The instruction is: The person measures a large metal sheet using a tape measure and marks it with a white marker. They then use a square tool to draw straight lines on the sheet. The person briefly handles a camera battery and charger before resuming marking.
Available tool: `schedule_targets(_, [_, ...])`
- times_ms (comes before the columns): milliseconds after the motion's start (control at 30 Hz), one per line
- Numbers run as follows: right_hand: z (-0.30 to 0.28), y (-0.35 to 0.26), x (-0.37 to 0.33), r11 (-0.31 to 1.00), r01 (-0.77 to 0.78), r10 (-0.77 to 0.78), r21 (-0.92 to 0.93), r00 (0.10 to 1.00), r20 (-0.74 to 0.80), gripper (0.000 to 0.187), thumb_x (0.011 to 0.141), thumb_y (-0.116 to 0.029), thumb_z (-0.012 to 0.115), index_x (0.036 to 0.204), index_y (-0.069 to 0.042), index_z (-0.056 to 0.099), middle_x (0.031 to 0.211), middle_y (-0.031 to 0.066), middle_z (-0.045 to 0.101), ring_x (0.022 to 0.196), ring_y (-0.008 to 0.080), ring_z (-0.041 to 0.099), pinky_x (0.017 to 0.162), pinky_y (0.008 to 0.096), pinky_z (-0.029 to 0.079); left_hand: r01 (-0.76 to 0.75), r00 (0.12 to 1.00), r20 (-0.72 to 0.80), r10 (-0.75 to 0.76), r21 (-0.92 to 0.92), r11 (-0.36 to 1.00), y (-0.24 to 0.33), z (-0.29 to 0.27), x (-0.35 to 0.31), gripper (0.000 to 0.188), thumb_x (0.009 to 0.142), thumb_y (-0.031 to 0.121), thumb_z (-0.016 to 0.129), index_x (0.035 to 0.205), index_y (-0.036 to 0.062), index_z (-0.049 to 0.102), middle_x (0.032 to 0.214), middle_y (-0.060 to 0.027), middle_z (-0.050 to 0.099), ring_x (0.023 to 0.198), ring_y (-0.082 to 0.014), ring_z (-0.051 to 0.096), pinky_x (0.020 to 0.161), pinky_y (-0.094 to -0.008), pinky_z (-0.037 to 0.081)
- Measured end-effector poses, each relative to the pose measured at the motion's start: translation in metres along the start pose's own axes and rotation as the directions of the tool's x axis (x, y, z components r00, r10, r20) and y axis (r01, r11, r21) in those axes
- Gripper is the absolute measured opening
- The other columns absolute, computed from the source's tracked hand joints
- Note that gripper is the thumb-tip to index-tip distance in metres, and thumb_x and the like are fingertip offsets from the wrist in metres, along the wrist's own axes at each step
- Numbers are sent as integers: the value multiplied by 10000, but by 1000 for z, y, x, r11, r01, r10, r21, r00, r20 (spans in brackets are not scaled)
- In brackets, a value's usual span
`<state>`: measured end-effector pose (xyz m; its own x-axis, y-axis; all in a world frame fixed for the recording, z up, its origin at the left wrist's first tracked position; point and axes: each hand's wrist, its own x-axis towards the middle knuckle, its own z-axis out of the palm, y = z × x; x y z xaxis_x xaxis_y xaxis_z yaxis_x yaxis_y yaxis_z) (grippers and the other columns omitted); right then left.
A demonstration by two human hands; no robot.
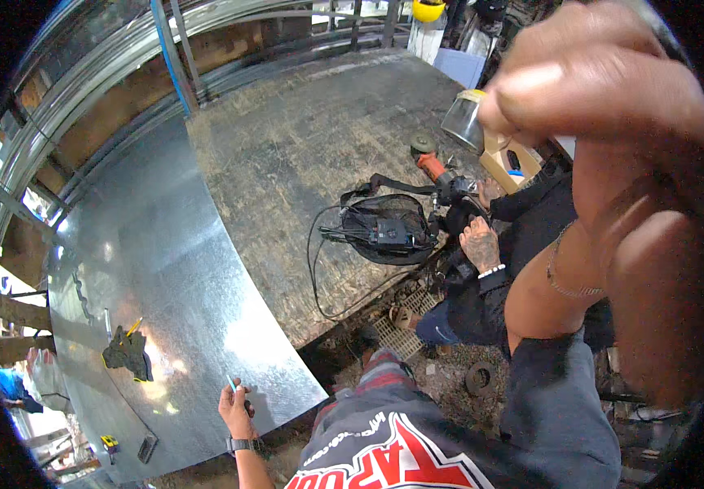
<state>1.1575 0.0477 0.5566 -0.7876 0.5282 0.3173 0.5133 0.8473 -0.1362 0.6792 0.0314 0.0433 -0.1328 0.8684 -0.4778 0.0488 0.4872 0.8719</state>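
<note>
My left hand (238, 413) is closed around a slim pale-blue pen-like stick (232, 381) over the near edge of a shiny metal sheet (205, 301). A dark watch sits on that wrist. Very close to the camera at the upper right, my right hand (604, 94) is raised with fingers curled and pressed together; whatever they grip is hidden. On the sheet lie a dark cloth or glove with yellow edging (128, 355), a yellow pencil-like stick (134, 327), a yellow tape measure (108, 443) and a dark rectangular piece (147, 447).
A worn wooden table (278, 163) adjoins the sheet. On it are an orange angle grinder (432, 165), black mesh headgear with cables (384, 232), a clear face shield (463, 124) and a cardboard box (498, 165). Another person's tattooed hand (481, 244) touches gear at the table's right edge.
</note>
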Motion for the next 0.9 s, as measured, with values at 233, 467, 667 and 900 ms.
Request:
schedule_targets(233, [-28, -74, 25, 997, -83, 83, -3, 992, 94, 671, 882, -519, 801, 1209, 57, 693, 1193, 220, 724, 1017, 308, 689, 901, 430, 528, -66, 996, 58, 64, 29, 997, 8, -41, 1, 272, 1020, 167, 670, 1259, 40, 684, 882, -30, 720, 533, -48, 507, 443, -221, 387])
schedule_targets(467, [34, -56, 68, 995, 98, -101, -27, 936, -338, 842, 961, -723, 591, 1235, 69, 674, 1273, 301, 688, 1191, 417, 670, 1019, 486, 528, -49, 999, -23, 48, -33, 998, -20, -68, -14, 260, 1006, 165, 692, 1240, 52, 702, 872, -1, 714, 585, -38, 515, 482, -210, 414])
schedule_targets(667, [159, -32, 43, 740, 217, 308, 637, 733, -607, 552, 1038, -479, 624, 1176, 50, 706, 1053, 232, 745, 856, 261, 691, 780, 368, 550, -3, 992, -120, -29, -257, 966, 9, -57, -85, 268, 1053, 220, 625, 1269, 76, 691, 967, -20, 720, 620, -40, 513, 505, -199, 408])
schedule_targets(900, [466, -95, 63, 166, -633, 465, 756, 726, 506, 385, 1032, -237, 707, 1352, -27, 672, 1038, 49, 736, 892, 131, 666, 798, 278, 539, -7, 998, 50, 26, -343, 939, 4, -56, -144, 378, 1131, 248, 544, 1464, 76, 589, 869, -7, 677, 638, -29, 481, 577, -211, 409])
